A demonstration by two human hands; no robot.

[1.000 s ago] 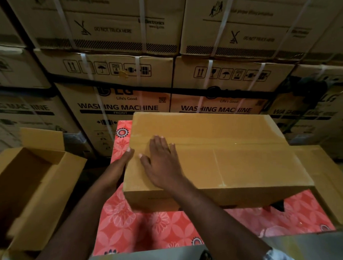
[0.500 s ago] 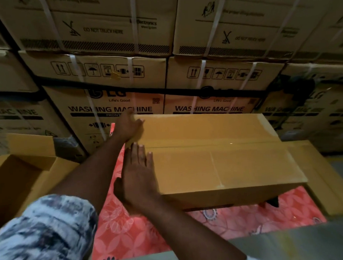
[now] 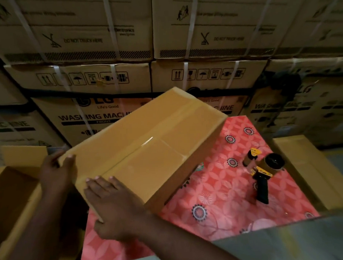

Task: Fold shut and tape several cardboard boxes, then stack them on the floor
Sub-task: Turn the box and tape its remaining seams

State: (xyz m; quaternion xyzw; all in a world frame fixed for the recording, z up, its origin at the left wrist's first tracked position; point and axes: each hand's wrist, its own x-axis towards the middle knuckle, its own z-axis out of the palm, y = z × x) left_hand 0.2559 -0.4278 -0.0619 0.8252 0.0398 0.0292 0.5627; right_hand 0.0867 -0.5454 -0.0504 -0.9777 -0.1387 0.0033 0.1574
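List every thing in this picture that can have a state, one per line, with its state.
taped box, closed, seam taped, held at its near end by both grips
left grip, curled round the box's left corner
right grip, fingers flat on the box top
tape dispenser, lying untouched on the red cloth
open box, at left, flap up
washing machine cartons, stacked, strapped shut

Tan box (image 3: 148,150) — red floral cloth (image 3: 228,196).

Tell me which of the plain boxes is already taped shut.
The middle box: shiny tape runs along its closed top seam. The left box stands open.
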